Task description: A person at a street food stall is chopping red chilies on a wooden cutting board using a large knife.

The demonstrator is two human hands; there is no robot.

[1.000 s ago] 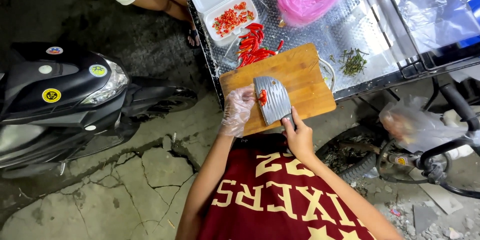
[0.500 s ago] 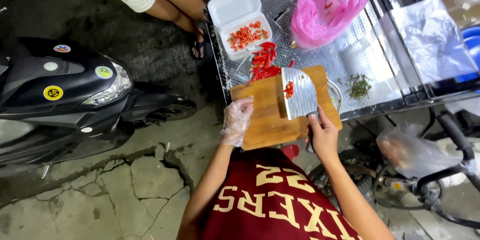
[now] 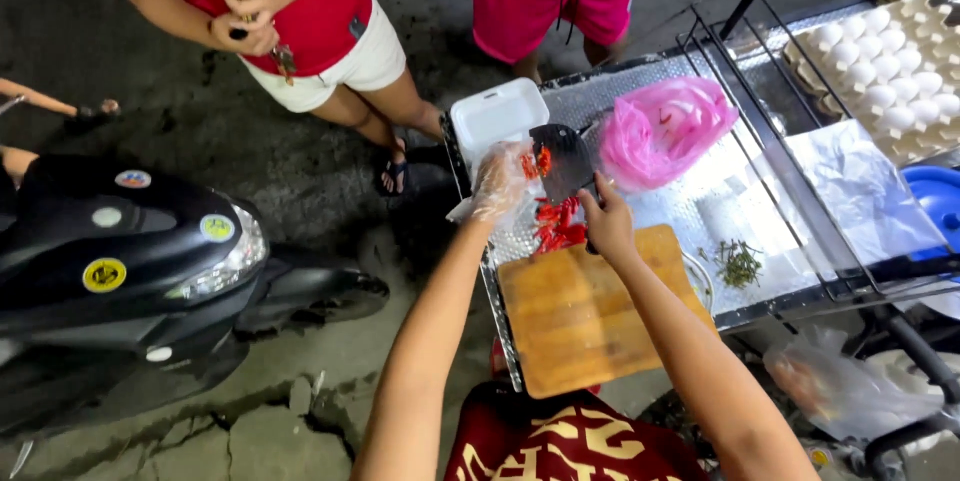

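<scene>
Above the white foam box (image 3: 497,113) on the steel tabletop (image 3: 700,203) — right hand (image 3: 606,224) clamped on cleaver (image 3: 562,161), chopped red chilli (image 3: 536,162) on blade, gloved left hand (image 3: 497,181) cupped just beside, sweeping boxward.

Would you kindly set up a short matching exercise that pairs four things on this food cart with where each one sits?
Things:
1. cleaver
2. wooden cutting board
3. pink plastic bag
4. egg tray

Places:
A. at the far right end of the cart
B. on the metal top, just right of the white foam box
C. held by the right hand over the foam box, chopped red chilli on its blade
D. at the cart's near edge, bare of chilli

Pairs: 1-C, 2-D, 3-B, 4-A
</scene>
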